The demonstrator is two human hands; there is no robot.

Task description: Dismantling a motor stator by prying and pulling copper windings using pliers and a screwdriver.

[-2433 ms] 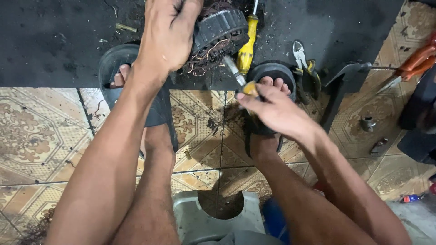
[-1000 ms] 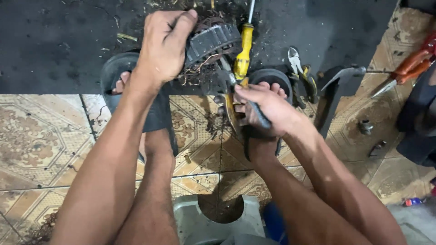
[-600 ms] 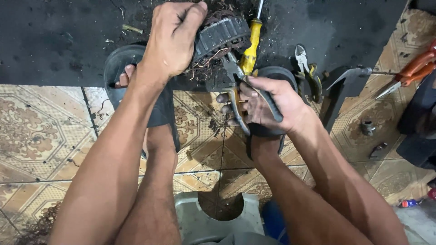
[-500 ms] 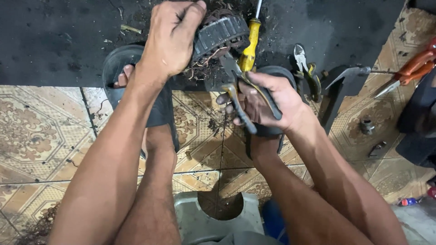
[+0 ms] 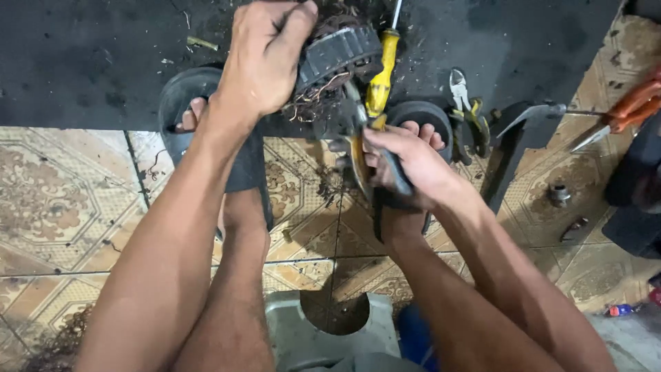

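My left hand (image 5: 265, 58) grips a round dark motor stator (image 5: 337, 52) with tangled copper windings, holding it tilted on a black mat. In my right hand (image 5: 403, 162) is a pair of pliers (image 5: 358, 148) with black and yellow handles; its jaws point up into the copper wires at the stator's lower edge. A yellow-handled screwdriver (image 5: 381, 72) lies on the mat just right of the stator, above my right hand.
Small cutters (image 5: 463, 114) lie right of my right foot. A dark metal bracket (image 5: 513, 145), orange-handled pliers (image 5: 630, 110) and a small metal nut (image 5: 558, 194) sit at right. My sandalled feet rest on patterned tiles; a grey stool (image 5: 323, 334) is below me.
My right hand has raised the pliers from a low grip to the stator's windings. My left hand has stayed on the stator, shifting it slightly.
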